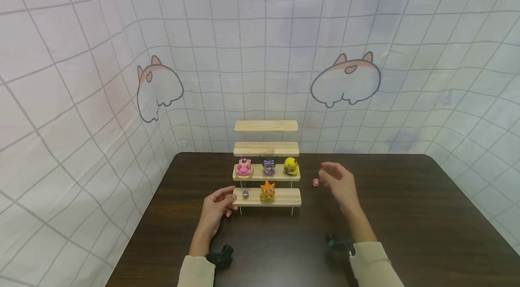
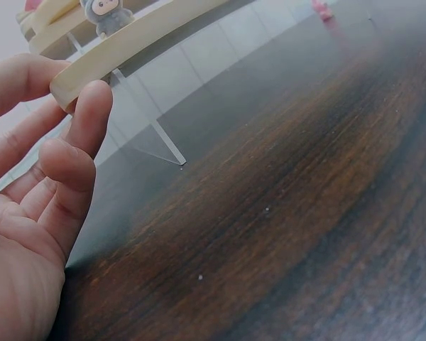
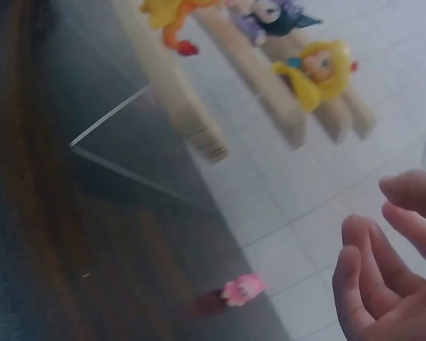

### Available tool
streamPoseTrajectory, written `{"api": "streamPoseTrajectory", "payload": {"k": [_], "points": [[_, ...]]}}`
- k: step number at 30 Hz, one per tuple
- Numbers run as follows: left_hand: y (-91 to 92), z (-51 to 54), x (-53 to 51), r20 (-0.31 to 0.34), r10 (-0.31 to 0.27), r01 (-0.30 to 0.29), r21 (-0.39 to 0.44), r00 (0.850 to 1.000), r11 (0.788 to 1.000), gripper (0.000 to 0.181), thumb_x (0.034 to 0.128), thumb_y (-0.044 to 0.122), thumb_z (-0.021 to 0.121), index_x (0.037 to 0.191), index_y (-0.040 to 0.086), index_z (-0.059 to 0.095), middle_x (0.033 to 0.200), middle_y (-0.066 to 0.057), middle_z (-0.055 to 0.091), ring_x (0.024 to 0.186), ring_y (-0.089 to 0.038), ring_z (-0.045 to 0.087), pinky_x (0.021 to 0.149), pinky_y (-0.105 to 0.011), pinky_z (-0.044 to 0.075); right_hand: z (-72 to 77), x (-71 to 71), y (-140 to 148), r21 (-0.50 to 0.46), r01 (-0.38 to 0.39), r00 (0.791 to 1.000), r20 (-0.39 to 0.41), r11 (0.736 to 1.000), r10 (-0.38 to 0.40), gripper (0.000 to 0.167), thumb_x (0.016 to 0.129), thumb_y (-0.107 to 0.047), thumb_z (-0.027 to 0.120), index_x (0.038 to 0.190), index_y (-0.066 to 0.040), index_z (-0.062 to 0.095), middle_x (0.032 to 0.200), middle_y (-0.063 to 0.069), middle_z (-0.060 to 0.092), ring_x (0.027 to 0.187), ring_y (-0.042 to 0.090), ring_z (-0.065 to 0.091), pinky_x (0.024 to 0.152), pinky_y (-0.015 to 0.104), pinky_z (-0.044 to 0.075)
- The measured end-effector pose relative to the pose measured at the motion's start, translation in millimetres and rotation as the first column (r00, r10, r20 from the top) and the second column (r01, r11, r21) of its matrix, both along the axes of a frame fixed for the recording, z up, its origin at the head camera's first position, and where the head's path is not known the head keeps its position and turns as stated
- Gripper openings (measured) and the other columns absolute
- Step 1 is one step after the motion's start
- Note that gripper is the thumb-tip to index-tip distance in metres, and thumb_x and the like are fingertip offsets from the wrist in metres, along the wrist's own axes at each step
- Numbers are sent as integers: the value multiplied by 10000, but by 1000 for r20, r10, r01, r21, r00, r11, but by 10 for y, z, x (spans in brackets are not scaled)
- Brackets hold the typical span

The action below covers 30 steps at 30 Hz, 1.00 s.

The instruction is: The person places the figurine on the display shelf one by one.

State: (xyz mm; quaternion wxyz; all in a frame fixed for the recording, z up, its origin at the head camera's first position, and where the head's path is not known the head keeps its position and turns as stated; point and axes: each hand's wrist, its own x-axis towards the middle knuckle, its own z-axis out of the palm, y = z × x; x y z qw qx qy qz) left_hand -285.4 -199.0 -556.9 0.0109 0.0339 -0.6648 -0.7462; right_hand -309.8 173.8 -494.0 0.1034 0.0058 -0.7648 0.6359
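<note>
My left hand (image 1: 216, 208) grips the left end of the lowest board of a tiered wooden shelf (image 1: 286, 197), its fingertips (image 2: 92, 106) on the board's edge. On that board, close to the hand, stands a small grey figurine (image 1: 245, 194); an orange-and-yellow figurine (image 1: 267, 191) sits farther right. My right hand (image 1: 340, 184) hovers right of the shelf with fingers loosely bent, nothing between them. Just left of its fingertips a tiny pink figurine (image 1: 315, 182) stands on the table, apart from the hand; the right wrist view shows this pink figurine (image 3: 243, 289) too.
The second board carries a pink figurine (image 1: 244, 167), a purple figurine (image 1: 268, 167) and a yellow-haired figurine (image 1: 290, 166). Two bare boards rise behind. Clear supports (image 2: 153, 124) hold the shelf on a dark wooden table (image 1: 406, 215). A grid-patterned cloth (image 1: 260, 52) hangs behind.
</note>
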Motion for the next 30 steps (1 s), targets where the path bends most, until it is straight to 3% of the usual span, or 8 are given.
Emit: {"api": "streamPoseTrajectory", "payload": {"k": [6,11,16,30], "points": [[-1,-1,-5,-3,-3,3,4,1000,1000,384,942,104,727,1310,13,667,861,-24,698,644,-135,686,500,-210,461,-203,-75,24,-18,48,996,83,999,-46,390,970,-182,716,1325,-53,618,1204,107,689,921,143,720,765,215,566],[-4,-8,-9,-4,-4,4,6,1000,1000,388,940,100,727,1312,7,664,851,-23,696,641,-136,685,497,-212,461,-359,-114,34,21,40,985,166,999,-43,468,986,-209,695,1406,-50,563,1354,192,613,949,140,696,771,200,549],[-5,-10,-6,-5,-5,5,11,1000,1000,394,940,97,725,1315,-2,659,841,-22,694,638,-132,685,495,-211,458,-476,-144,51,33,12,982,189,999,-19,530,981,-220,705,1446,-39,526,1401,220,577,938,114,689,782,216,556],[1,1,-10,2,-4,4,14,1000,1000,385,942,90,721,1312,0,662,848,-20,694,639,-133,685,497,-212,460,-538,-216,79,62,-44,974,226,997,29,518,975,-268,715,1430,-77,557,1408,194,597,950,168,661,766,254,553]]}}
